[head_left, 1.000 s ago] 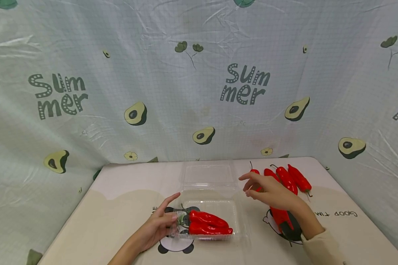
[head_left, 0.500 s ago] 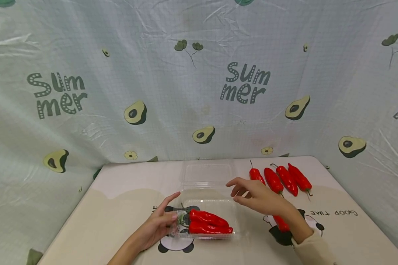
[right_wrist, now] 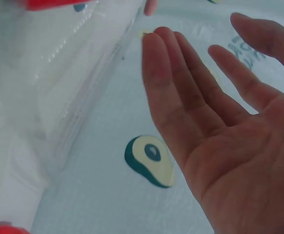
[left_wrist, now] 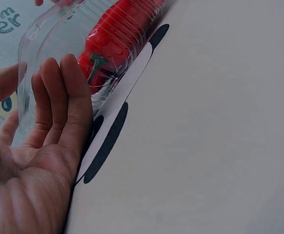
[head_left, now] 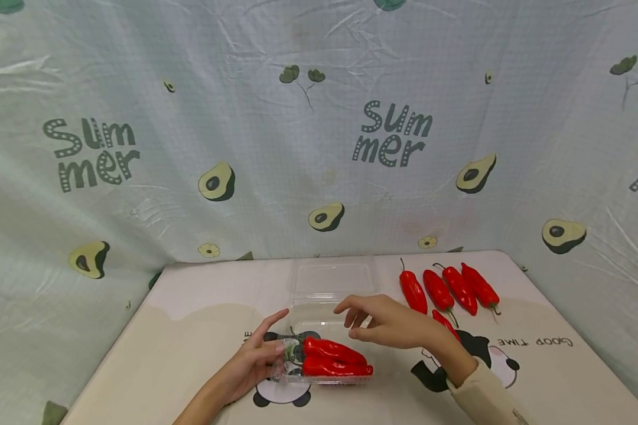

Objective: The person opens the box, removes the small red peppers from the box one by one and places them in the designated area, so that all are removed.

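A clear plastic clamshell box (head_left: 324,321) lies with its lid (head_left: 334,277) folded back behind it. Inside it, two long red peppers (head_left: 335,357) rest side by side, their green stems toward the left. My left hand (head_left: 247,363) rests against the box's left end, and in the left wrist view its fingers (left_wrist: 76,97) look fairly straight along the clear wall. My right hand (head_left: 388,321) hovers by the box's back right part, fingers loosely bent, holding nothing; its palm shows bare in the right wrist view.
Several more red peppers (head_left: 459,289) lie on the table at the back right, one (head_left: 445,323) partly hidden by my right forearm. The tabletop (head_left: 154,354) has panda prints. Behind it hangs a curtain (head_left: 266,147) with avocado prints.
My right hand has moved left and slightly toward me, from over the loose peppers to the box. The left hand, box and its two peppers stay put.
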### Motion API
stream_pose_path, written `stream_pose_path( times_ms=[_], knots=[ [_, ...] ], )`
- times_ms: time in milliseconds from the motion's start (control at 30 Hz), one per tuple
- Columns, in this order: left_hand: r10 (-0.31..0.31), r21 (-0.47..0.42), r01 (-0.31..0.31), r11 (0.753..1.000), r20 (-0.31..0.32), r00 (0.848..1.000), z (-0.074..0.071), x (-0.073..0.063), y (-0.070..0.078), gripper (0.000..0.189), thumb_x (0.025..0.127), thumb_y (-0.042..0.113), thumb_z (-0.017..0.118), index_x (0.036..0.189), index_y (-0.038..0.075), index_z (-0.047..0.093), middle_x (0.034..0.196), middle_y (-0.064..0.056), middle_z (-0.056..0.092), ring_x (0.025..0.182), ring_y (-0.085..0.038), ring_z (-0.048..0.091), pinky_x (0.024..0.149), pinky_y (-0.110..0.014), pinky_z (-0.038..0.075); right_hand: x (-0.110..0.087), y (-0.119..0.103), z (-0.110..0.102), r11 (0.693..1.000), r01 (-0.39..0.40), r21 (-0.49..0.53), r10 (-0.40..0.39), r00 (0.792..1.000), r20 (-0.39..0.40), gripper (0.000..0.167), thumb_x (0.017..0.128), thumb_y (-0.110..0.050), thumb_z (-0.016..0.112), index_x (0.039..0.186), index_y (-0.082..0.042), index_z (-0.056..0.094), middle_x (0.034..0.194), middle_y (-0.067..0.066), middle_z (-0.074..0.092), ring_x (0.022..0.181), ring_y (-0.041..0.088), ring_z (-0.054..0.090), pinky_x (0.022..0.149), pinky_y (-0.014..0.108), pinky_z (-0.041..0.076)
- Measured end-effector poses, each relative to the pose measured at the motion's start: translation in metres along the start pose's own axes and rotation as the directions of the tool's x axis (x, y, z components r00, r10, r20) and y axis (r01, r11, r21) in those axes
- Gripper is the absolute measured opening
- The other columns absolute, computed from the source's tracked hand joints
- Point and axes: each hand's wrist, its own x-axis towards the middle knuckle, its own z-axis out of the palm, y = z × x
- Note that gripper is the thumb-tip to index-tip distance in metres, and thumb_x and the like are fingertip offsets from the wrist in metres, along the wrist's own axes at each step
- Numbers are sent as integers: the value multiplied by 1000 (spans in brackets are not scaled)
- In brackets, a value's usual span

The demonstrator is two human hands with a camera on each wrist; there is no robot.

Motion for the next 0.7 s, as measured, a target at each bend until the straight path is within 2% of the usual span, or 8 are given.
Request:
stream_pose_path(
  times_ms=[200, 400, 567, 700],
  knots=[
    [-2, 2, 2, 1000, -2, 1000, -1, 0, 0, 73, 106, 9, 49, 164, 35, 13, 91, 4, 54, 82, -9, 56, 78, -24, 50, 21, -10, 4, 998, -18, -59, 25, 993, 116, 40, 95, -21, 70, 134, -20, 62, 116, -2, 73, 102, 4, 67, 85, 22, 57],
    [-2, -5, 2, 1000, 0, 1000, 0, -1, -1, 73, 106, 10, 50, 164, 35, 13, 90, 5, 55, 81, -9, 57, 79, -25, 50, 39, -17, 6, 993, -55, -103, 77, 974, 215, 39, 93, -19, 72, 131, -22, 63, 117, 3, 73, 101, 7, 68, 84, 23, 57],
    [-4, -11, 4, 1000, 0, 1000, 0, -1, 0, 73, 106, 10, 49, 164, 33, 13, 91, 4, 55, 82, -10, 57, 79, -25, 50, 50, -19, 10, 989, -92, -120, 122, 954, 273, 44, 91, -18, 75, 132, -22, 62, 119, 8, 72, 100, 12, 70, 84, 27, 60],
    [2, -11, -2, 1000, 3, 1000, 1, -2, 0, 74, 106, 10, 50, 165, 32, 11, 91, 4, 55, 81, -10, 57, 79, -26, 51, 57, -20, 12, 984, -118, -131, 153, 940, 304, 47, 90, -17, 75, 135, -21, 61, 118, 7, 72, 98, 12, 70, 84, 28, 60]
  ],
)
